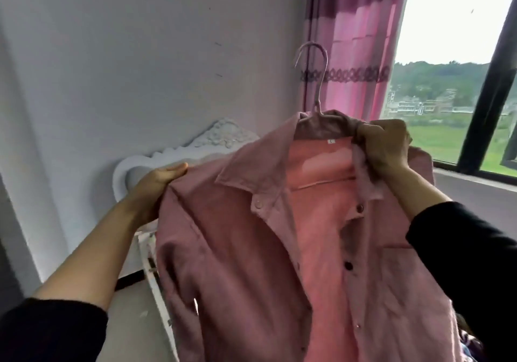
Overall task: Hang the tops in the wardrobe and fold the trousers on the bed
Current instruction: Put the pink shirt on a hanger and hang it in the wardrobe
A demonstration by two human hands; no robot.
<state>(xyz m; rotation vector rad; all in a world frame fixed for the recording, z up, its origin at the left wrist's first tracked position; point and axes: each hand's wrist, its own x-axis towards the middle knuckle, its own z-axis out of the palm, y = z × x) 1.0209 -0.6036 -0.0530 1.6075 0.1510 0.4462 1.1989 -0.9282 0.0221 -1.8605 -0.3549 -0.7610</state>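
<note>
A pink button-up shirt hangs in front of me on a pale wire hanger, whose hook sticks up above the collar. My left hand holds the shirt's left shoulder, thumb on top and fingers hidden behind the cloth. My right hand grips the right side of the collar and shoulder, fingers curled over the fabric. The shirt front is unbuttoned and open. No wardrobe or trousers are in view.
A white carved headboard stands against the pale wall behind the shirt. A pink and purple curtain hangs at the upper right beside a dark-framed window. A patch of patterned cloth shows at the lower right.
</note>
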